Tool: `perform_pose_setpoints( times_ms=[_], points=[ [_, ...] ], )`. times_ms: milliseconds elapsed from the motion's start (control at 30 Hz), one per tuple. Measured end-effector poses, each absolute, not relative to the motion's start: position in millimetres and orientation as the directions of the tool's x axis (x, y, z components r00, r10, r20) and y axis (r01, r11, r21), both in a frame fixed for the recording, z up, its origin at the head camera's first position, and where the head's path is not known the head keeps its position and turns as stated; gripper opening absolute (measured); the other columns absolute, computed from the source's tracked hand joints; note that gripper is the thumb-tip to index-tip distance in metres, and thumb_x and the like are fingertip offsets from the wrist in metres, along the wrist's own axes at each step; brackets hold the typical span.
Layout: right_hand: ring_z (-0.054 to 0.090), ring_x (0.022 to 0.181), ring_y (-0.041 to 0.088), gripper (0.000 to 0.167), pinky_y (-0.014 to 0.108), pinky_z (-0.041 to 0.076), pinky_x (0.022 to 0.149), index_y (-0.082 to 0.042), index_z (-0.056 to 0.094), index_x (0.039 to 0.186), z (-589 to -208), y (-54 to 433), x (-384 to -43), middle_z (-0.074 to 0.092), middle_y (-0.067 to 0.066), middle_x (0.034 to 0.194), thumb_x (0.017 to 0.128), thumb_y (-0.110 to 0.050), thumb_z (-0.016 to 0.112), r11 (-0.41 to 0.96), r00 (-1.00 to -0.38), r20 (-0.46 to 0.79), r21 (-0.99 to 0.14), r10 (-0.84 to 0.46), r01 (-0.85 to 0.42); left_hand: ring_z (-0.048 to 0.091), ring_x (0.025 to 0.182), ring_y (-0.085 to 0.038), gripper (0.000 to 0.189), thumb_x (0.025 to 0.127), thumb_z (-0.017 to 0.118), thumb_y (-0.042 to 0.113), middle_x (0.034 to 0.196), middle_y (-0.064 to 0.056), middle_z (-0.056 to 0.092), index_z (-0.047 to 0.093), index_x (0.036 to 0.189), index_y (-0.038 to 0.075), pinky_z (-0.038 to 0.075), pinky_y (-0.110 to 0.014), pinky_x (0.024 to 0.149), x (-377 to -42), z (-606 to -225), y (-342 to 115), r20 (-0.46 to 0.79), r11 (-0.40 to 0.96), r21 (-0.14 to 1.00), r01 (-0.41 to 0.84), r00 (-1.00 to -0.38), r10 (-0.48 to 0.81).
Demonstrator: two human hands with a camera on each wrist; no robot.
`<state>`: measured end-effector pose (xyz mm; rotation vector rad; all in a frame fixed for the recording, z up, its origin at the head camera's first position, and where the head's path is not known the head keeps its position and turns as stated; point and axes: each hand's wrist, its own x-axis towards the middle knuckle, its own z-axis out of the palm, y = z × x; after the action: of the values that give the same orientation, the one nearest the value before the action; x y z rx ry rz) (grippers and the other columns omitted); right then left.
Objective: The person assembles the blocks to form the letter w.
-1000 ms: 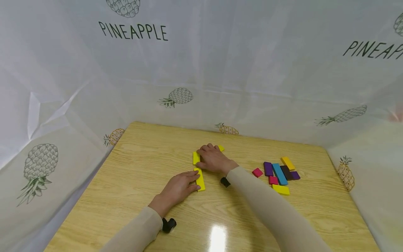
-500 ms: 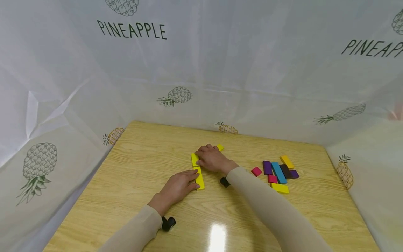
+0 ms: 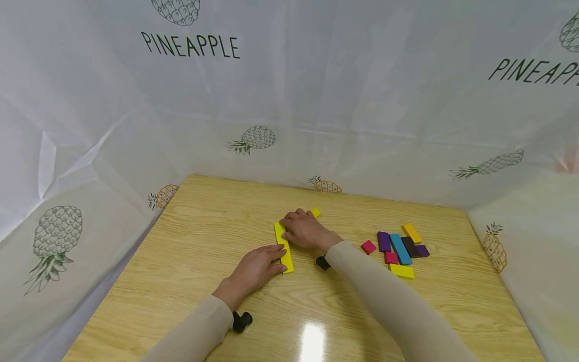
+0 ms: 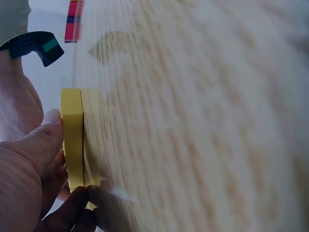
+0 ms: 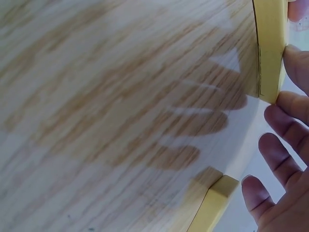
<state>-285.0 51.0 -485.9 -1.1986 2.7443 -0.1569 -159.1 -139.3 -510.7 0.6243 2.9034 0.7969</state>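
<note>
Two yellow blocks lie end to end in a line on the wooden table. My left hand (image 3: pixel 254 270) pinches the near yellow block (image 3: pixel 288 262) between thumb and fingers; the left wrist view shows the thumb on this block's (image 4: pixel 73 130) side. At the far yellow block (image 3: pixel 279 232) is my right hand (image 3: pixel 309 230), thumb and index finger holding it. In the right wrist view the index fingertip sits at the end of that block (image 5: pixel 271 58), and the other fingers spread beside it. A third yellow block (image 3: pixel 316 212) shows just behind the right hand, partly hidden.
To the right on the table (image 3: pixel 203 216) lies a loose group: a blue block (image 3: pixel 400 249), a purple block (image 3: pixel 384 242), a dark brown block (image 3: pixel 410 247), an orange-yellow block (image 3: pixel 412 233), a yellow block (image 3: pixel 401 271) and red pieces (image 3: pixel 368 247). A pineapple-print sheet (image 3: pixel 344 110) surrounds the table.
The far yellow block has moved slightly nearer under my right hand, and the gap between it and the near block has closed. My left hand has stayed in place.
</note>
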Motion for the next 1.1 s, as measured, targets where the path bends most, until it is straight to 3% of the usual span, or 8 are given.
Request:
perform_pose_setpoints(
  times_ms=[400, 600, 1100],
  points=[
    [0.05, 0.136, 0.029, 0.048, 0.053, 0.045, 0.11, -0.015, 0.058, 0.152, -486, 51, -283, 0.057, 0.005, 0.151, 0.11, -0.039, 0.056, 0.668, -0.666, -0.073, -0.16, -0.742, -0.727, 0.055, 0.136, -0.027, 0.048, 0.097, 0.076, 0.042, 0.144, -0.005, 0.067, 0.074, 0.135, 0.013, 0.049, -0.045, 0.115, -164, -507, -140, 0.103, 0.823, 0.395, 0.408, -0.91, 0.402],
    [0.05, 0.134, 0.028, 0.047, 0.053, 0.046, 0.11, -0.016, 0.062, 0.149, -487, 55, -283, 0.059, 0.004, 0.147, 0.109, -0.042, 0.057, 0.685, -0.688, -0.036, -0.154, -0.725, -0.712, 0.051, 0.14, -0.031, 0.046, 0.095, 0.078, 0.045, 0.147, -0.011, 0.062, 0.077, 0.129, 0.014, 0.046, -0.048, 0.118, -169, -507, -141, 0.115, 0.82, 0.385, 0.424, -0.903, 0.413],
    [0.054, 0.13, 0.03, 0.05, 0.059, 0.044, 0.111, -0.015, 0.066, 0.142, -490, 79, -280, 0.062, 0.008, 0.142, 0.106, -0.05, 0.059, 0.726, -0.744, 0.035, -0.195, -0.667, -0.66, 0.041, 0.153, -0.032, 0.059, 0.097, 0.074, 0.05, 0.162, -0.009, 0.05, 0.066, 0.144, 0.016, 0.038, -0.053, 0.124, -177, -515, -146, 0.005, 0.803, 0.482, 0.351, -0.917, 0.398]
  ],
)
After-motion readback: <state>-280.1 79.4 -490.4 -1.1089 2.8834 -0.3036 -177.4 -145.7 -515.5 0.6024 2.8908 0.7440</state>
